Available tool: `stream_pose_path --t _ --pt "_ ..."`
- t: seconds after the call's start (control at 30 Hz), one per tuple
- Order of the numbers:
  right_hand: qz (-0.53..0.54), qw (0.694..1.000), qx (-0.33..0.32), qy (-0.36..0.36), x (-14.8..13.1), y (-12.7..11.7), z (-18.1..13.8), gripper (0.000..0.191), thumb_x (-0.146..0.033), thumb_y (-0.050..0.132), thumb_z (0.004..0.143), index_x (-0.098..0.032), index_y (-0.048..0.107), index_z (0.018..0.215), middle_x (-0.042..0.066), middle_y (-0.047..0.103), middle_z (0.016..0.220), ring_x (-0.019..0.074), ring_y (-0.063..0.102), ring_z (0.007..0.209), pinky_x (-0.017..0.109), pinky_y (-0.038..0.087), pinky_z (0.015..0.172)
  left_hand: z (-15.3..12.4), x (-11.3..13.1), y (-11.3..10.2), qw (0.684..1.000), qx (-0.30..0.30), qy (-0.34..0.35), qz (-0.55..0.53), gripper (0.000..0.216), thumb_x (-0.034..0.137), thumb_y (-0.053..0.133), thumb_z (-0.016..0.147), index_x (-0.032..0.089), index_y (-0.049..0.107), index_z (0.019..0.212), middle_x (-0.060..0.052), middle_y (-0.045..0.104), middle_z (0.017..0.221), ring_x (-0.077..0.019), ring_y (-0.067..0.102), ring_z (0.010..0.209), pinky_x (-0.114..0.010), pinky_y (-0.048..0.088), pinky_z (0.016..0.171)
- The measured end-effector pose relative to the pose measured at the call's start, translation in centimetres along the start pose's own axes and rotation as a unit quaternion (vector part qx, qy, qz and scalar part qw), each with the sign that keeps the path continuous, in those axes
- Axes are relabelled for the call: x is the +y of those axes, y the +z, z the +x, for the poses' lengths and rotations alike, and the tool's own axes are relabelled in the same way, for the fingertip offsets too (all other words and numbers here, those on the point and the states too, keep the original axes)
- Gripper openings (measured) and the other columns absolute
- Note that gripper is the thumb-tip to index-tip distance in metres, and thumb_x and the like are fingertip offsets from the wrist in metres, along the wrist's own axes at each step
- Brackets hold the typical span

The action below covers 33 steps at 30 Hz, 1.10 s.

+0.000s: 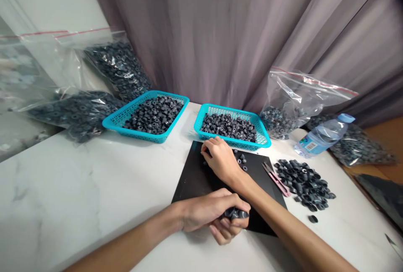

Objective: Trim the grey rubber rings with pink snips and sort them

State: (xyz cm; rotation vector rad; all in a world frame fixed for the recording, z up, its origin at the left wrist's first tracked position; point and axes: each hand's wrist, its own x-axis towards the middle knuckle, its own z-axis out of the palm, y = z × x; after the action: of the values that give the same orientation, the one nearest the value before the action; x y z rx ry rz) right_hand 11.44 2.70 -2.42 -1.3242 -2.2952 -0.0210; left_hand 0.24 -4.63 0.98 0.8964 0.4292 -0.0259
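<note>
My left hand [217, 217] is closed around several small dark grey plastic pieces [234, 213], which show between thumb and fingers above the near part of a black mat [185, 184]. My right hand [222, 158] reaches past it over the mat's far left part, with its fingertips pinched together. Whatever is between those fingertips is too small and hidden to make out. Beside the right hand, several short dark grey tubes [242, 160] lie loose on the mat. Pink-handled thread snips [277, 179] rest across the mat's right edge.
Two turquoise baskets, left [145, 137] and right [233, 142], hold many dark grey pieces behind the mat. A pile of dark caps [305, 184] and a water bottle [325, 137] are at right. Filled zip bags stand at left [78, 112] and right [280, 116], before a curtain [204, 32].
</note>
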Motion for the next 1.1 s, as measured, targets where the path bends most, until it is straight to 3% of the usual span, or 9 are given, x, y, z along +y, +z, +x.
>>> stream_pose_path --t 0.23,0.5,0.73,0.9,1.1 --pt "0.038 0.999 0.035 0.004 -0.1 -0.4 0.4 0.019 -0.004 0.053 0.091 -0.022 0.058 0.086 0.006 0.068 0.088 0.0229 0.06 0.085 0.032 0.046 0.077 -0.4 -0.1 -0.1 1.0 0.027 0.007 0.005 0.04 0.043 0.055 0.088 0.021 0.039 0.058 0.009 0.023 0.05 -0.0077 0.01 0.044 -0.029 0.004 0.046" --pt "0.103 0.992 0.062 0.023 2.9 -3.4 -0.5 0.009 -0.015 0.049 0.099 -0.022 0.055 0.096 0.003 0.067 0.09 0.0175 0.062 0.074 0.028 0.047 0.068 -0.1 -0.1 -0.6 0.996 0.082 0.028 0.01 0.042 0.047 0.057 0.087 0.021 0.038 0.06 0.01 0.023 0.051 -0.0075 0.009 0.046 -0.028 0.004 0.047" --pt "0.061 0.998 0.002 -0.011 0.4 -1.0 -0.3 0.017 -0.008 0.064 0.091 -0.023 0.061 0.084 0.003 0.07 0.085 0.0222 0.063 0.085 0.031 0.046 0.072 0.1 -0.1 -0.5 0.993 0.118 0.028 0.01 0.042 0.05 0.062 0.081 0.021 0.039 0.06 0.01 0.024 0.051 -0.0075 0.011 0.047 -0.028 0.004 0.048" --pt "0.03 1.0 -0.007 -0.006 0.1 -0.1 0.1 0.017 -0.005 0.057 0.094 -0.02 0.061 0.088 0.007 0.069 0.086 0.0232 0.061 0.083 0.032 0.043 0.07 0.2 -0.2 -0.6 0.989 0.14 0.031 0.018 0.042 0.049 0.06 0.082 0.021 0.039 0.059 0.01 0.024 0.05 -0.0073 0.01 0.047 -0.027 0.005 0.047" --pt "0.043 0.999 0.003 -0.028 0.2 -1.0 0.1 0.018 -0.003 0.051 0.094 -0.02 0.057 0.091 0.007 0.068 0.089 0.022 0.06 0.083 0.031 0.044 0.07 0.2 -0.3 -0.4 0.992 0.126 0.015 0.001 0.043 0.05 0.061 0.083 0.021 0.04 0.06 0.01 0.024 0.051 -0.0073 0.01 0.048 -0.026 0.006 0.047"
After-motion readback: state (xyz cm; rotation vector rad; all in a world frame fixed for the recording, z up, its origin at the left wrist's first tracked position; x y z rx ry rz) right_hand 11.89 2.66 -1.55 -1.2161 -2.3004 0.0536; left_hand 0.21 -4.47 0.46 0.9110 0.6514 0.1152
